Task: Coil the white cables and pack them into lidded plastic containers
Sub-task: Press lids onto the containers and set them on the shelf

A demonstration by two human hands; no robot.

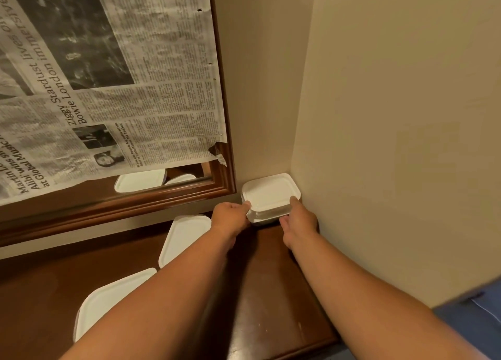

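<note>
Head view: left hand and right hand each clasp the lidded box in the corner; best handled level, lid uppermost.

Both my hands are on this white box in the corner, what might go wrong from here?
The container sits tight against the right wall, leaving your right hand little room; it may slip. Your left hand grips near the lid edge; a loose lid might lift off. Your left forearm passes over a second container and could nudge it.
</note>
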